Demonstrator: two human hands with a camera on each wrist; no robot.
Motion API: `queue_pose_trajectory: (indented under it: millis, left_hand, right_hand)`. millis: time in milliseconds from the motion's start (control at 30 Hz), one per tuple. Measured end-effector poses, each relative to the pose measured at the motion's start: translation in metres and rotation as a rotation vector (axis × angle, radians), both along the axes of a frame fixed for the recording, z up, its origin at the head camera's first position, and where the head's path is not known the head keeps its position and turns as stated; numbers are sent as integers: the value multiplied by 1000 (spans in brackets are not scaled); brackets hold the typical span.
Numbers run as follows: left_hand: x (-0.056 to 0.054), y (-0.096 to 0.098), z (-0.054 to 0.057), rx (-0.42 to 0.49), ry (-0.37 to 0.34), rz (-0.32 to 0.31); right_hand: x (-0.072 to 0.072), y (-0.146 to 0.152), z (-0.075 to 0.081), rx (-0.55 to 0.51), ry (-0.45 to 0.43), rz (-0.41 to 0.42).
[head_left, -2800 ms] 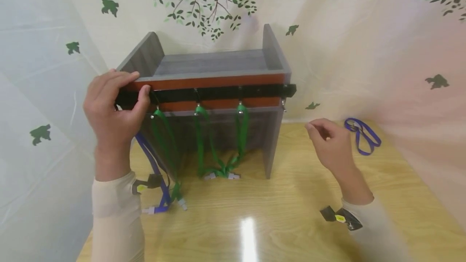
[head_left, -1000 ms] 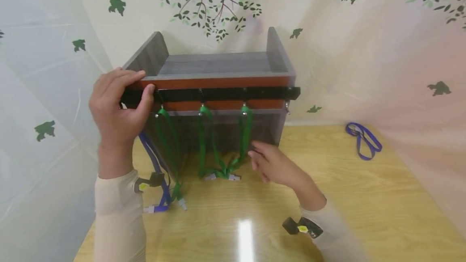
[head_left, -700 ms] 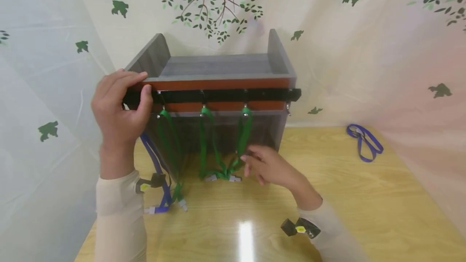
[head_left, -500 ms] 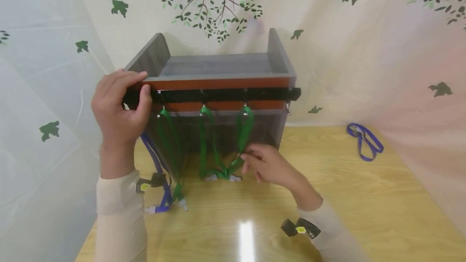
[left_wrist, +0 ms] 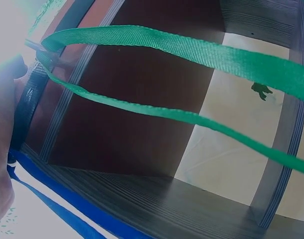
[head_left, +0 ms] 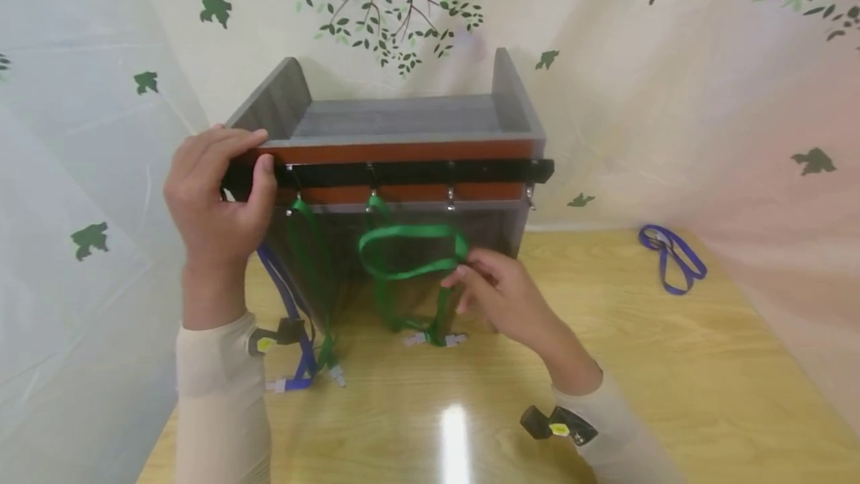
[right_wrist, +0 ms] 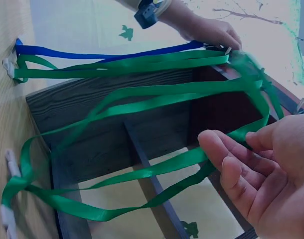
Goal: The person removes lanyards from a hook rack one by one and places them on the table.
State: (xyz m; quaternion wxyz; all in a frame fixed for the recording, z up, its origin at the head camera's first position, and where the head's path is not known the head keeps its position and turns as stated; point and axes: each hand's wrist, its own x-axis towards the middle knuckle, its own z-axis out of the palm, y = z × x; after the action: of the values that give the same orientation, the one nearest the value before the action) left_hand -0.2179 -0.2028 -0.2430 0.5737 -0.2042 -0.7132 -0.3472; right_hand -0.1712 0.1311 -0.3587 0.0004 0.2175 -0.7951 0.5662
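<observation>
My left hand (head_left: 215, 219) grips the left end of a black hook rail (head_left: 416, 172) on the front of a grey shelf unit (head_left: 396, 116), fingers over its top edge. My right hand (head_left: 507, 297) pinches a green lanyard (head_left: 411, 231) between thumb and fingers. Its loop spreads out below the rail, off the third hook (head_left: 451, 196), which is bare. The clip ends of this lanyard touch the table. Another green lanyard (head_left: 379, 206) hangs from the second hook, partly behind the held loop. A third green lanyard (left_wrist: 142, 37) hangs near my left hand.
A blue lanyard (head_left: 289, 305) hangs at the shelf's left end, its clip on the wooden table (head_left: 376, 424). Another blue lanyard (head_left: 680, 264) lies coiled on the table at the right. A patterned cloth (head_left: 605, 118) stands behind the shelf. The rightmost hook (head_left: 531, 196) is bare.
My right hand moved in from the right to the green lanyard on the third hook and took hold of it. The loop has come off that hook. My left hand stays on the rail.
</observation>
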Motion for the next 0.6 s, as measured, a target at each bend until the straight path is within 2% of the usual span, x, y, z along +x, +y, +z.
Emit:
queue_pose_trajectory:
  millis: [267, 500, 600]
  left_hand:
    - [5, 4, 4, 7, -9, 3]
    - [5, 4, 5, 8, -5, 0]
    - [5, 4, 5, 10, -7, -3]
  right_hand:
    - [6, 9, 8, 11, 74, -103]
    - [10, 16, 14, -61, 250, -115]
    - [11, 18, 15, -82, 296, -134]
